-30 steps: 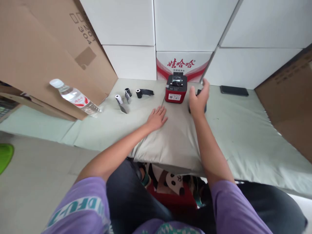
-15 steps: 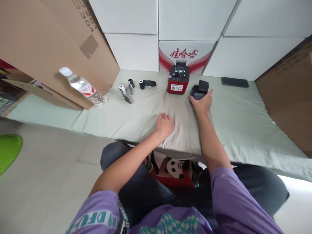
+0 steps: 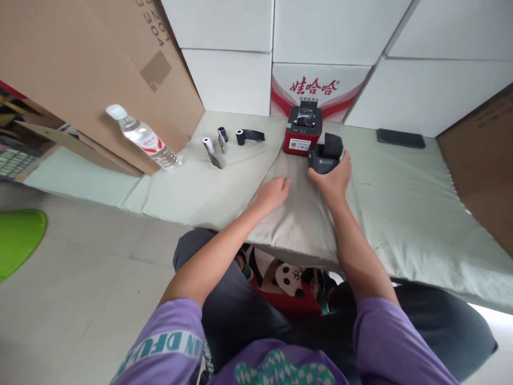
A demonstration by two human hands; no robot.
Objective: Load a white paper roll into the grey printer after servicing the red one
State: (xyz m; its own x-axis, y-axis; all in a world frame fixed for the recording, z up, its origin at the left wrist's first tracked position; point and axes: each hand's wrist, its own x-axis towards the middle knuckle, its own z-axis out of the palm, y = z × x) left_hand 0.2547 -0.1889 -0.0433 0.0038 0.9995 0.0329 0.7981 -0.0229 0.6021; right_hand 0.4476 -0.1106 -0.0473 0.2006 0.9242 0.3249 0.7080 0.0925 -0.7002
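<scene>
The small black printer [image 3: 325, 154] sits clamped in the right hand [image 3: 332, 179], just in front of a red printer [image 3: 302, 130] beyond the fingers. The left hand [image 3: 272, 193] rests beside it, loosely curled and holding nothing, on the pale green cloth [image 3: 401, 203]. Far left of that hand a water bottle [image 3: 142, 138] leans against a cardboard box [image 3: 80, 69], with white boxes [image 3: 320, 27] stacked behind.

Black printer [image 3: 325, 154] now nearer red printer [image 3: 302, 128].

Red printer [image 3: 302, 131], dark grey printer [image 3: 325, 155], pale green cloth [image 3: 401, 198], purple sleeves [image 3: 385, 342], brown cardboard [image 3: 80, 69].
</scene>
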